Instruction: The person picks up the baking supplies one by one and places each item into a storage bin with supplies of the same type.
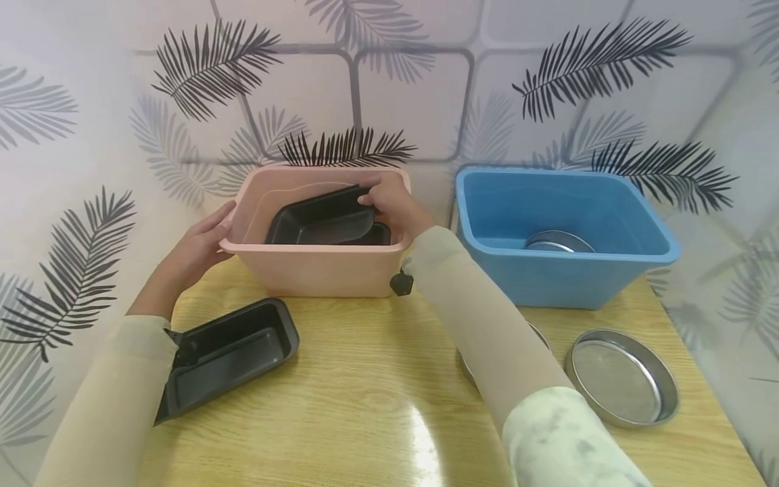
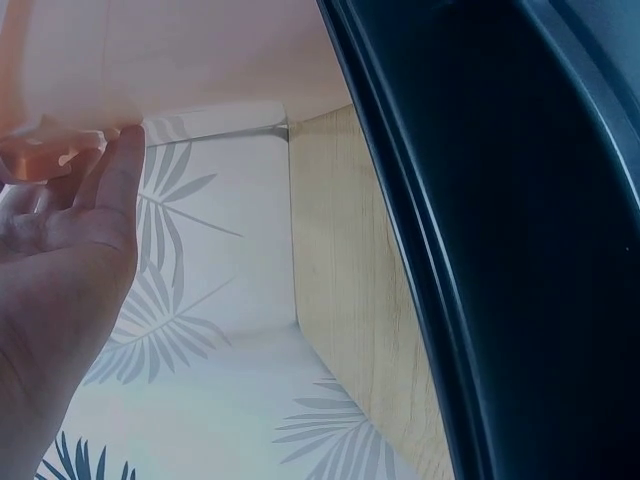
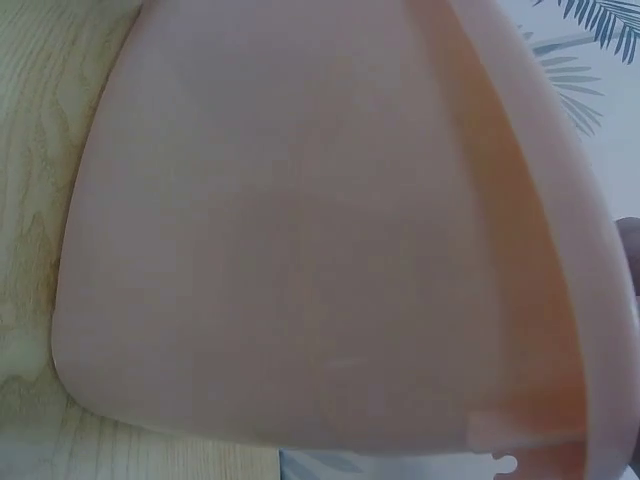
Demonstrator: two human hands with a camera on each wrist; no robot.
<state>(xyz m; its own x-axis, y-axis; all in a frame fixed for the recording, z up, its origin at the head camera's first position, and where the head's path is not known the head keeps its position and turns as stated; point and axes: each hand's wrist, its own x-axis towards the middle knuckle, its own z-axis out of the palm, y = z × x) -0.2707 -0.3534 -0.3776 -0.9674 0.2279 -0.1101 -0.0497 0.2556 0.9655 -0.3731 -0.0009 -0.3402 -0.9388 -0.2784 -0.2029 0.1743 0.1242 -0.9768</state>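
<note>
My left hand [image 1: 197,245] grips the left end of a pink plastic bin [image 1: 316,272], fingers under its rim as the left wrist view shows. Inside the bin, my right hand [image 1: 397,203] pinches the right end of a black loaf pan [image 1: 322,222], which sits tilted. Part of another black pan [image 1: 380,235] shows beneath it. Below my left wrist, a third black loaf pan [image 1: 286,331] lies on the table, partly covered by my sleeve. The right wrist view is mostly filled by the bin's outer wall [image 3: 300,230], with the right hand barely showing at the edge.
To the right stands a blue bin [image 1: 566,281] with round metal tins [image 1: 562,238] inside. A round cake tin [image 1: 621,379] lies on the wooden table [image 1: 359,379] before it, and another round tin [image 1: 538,335] is partly hidden by my right sleeve. A leaf-patterned wall [image 1: 420,101] rises behind.
</note>
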